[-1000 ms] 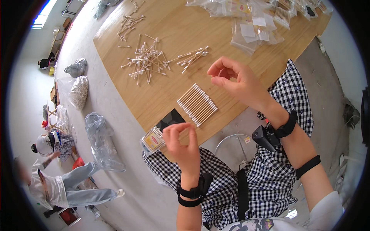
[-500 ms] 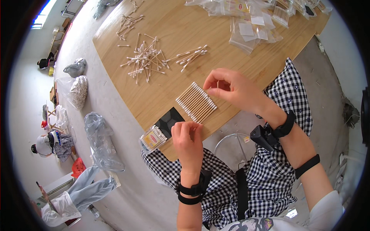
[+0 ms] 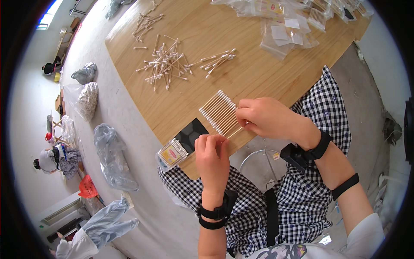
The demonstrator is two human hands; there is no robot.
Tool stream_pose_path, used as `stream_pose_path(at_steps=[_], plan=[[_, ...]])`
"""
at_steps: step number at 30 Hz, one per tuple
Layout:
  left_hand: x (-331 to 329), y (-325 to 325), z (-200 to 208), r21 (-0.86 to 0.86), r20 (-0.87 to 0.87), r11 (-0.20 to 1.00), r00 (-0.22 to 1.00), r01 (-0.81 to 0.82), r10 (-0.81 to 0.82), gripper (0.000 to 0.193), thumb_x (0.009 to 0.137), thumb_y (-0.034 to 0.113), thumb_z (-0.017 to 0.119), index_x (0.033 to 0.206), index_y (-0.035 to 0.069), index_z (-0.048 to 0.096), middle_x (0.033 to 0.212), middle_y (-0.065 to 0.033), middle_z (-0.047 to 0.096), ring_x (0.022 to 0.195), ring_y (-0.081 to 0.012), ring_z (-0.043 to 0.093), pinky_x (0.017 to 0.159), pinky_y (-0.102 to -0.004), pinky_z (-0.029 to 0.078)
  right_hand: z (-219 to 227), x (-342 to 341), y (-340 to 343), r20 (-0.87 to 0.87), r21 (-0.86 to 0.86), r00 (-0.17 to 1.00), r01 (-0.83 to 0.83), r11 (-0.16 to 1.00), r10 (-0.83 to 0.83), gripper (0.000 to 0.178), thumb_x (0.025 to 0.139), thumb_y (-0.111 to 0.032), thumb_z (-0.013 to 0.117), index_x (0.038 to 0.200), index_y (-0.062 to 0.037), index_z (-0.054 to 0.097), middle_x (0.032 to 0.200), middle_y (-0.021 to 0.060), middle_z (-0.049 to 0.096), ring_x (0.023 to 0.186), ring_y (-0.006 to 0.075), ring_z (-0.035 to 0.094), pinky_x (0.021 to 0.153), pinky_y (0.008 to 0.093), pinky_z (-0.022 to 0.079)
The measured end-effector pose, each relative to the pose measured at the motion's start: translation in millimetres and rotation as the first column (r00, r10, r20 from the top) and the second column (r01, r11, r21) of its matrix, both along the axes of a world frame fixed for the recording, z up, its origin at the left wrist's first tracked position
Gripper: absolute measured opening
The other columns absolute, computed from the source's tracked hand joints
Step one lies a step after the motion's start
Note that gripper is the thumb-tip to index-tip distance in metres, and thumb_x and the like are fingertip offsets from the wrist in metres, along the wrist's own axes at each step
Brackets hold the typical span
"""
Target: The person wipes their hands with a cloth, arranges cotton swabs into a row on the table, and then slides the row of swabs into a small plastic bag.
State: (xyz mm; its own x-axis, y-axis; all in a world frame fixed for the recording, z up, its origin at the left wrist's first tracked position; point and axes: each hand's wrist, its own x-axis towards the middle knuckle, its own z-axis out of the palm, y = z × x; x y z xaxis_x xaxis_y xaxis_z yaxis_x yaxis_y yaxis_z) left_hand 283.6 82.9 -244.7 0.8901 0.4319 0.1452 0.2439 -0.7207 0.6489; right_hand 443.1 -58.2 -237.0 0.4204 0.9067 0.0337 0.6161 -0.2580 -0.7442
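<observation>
A flat row of cotton swabs [image 3: 217, 112] lies side by side on the wooden table. At its near edge one cotton swab [image 3: 234, 131] sits slightly apart, spanning the gap between my hands. My left hand [image 3: 212, 157] is closed in a pinch at that swab's left end. On its other end the bent fingers of my right hand [image 3: 263, 115] come together, covering the row's right tips. Left of the row is a black faceted piece [image 3: 189, 136], with a clear pack of cotton swabs [image 3: 171, 153] against it at the table edge.
Farther back lie a loose heap of cotton swabs [image 3: 166, 64] and a smaller group [image 3: 217, 62]. Clear plastic bags [image 3: 280, 39] and packed swabs [image 3: 317, 19] cover the far right. Filled bags [image 3: 110, 157] stand on the floor at left, near another person [image 3: 92, 233].
My right hand has come down toward me along the row's right ends to the near swab. My left hand has barely moved. The nearest swab now lies a little apart from the row.
</observation>
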Motion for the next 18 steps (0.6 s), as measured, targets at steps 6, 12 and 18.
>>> stream_pose_path(at_steps=[6, 12, 18], plan=[[1, -3, 4, -0.056, -0.002, 0.998, 1.000, -0.007, 0.007, 0.010, 0.082, 0.001, 0.073, 0.086, 0.001, 0.063, 0.084, -0.0082, 0.057, 0.079, -0.0227, 0.055, 0.068, -0.0339, 0.046, 1, 1, -7, 0.130, -0.073, 0.990, -0.044, 0.996, 0.053, 0.007, 0.082, -0.006, 0.064, 0.085, -0.0014, 0.060, 0.088, 0.0144, 0.060, 0.082, 0.0341, 0.064, 0.070, 0.0421, 0.052], [13, 2, 3, -0.029, 0.061, 0.999, 0.997, -0.045, 0.047, 0.009, 0.082, 0.002, 0.073, 0.086, 0.001, 0.065, 0.083, -0.0067, 0.058, 0.078, -0.0191, 0.056, 0.068, -0.0315, 0.046, 14, 14, -23, -0.030, -0.190, 0.999, -0.017, 0.982, 0.012, 0.007, 0.083, -0.006, 0.064, 0.087, -0.0020, 0.059, 0.090, 0.0137, 0.060, 0.083, 0.0344, 0.062, 0.072, 0.0417, 0.050], [24, -2, 4, 0.011, -0.029, 1.000, 1.000, 0.004, -0.004, 0.009, 0.081, 0.002, 0.072, 0.085, 0.001, 0.064, 0.083, -0.0081, 0.056, 0.080, -0.0232, 0.056, 0.071, -0.0343, 0.047, 10, 19, -31, -0.016, -0.203, 1.000, 0.017, 0.979, -0.021, 0.008, 0.084, -0.007, 0.065, 0.086, -0.0027, 0.058, 0.090, 0.0122, 0.059, 0.082, 0.0335, 0.061, 0.071, 0.0409, 0.049]])
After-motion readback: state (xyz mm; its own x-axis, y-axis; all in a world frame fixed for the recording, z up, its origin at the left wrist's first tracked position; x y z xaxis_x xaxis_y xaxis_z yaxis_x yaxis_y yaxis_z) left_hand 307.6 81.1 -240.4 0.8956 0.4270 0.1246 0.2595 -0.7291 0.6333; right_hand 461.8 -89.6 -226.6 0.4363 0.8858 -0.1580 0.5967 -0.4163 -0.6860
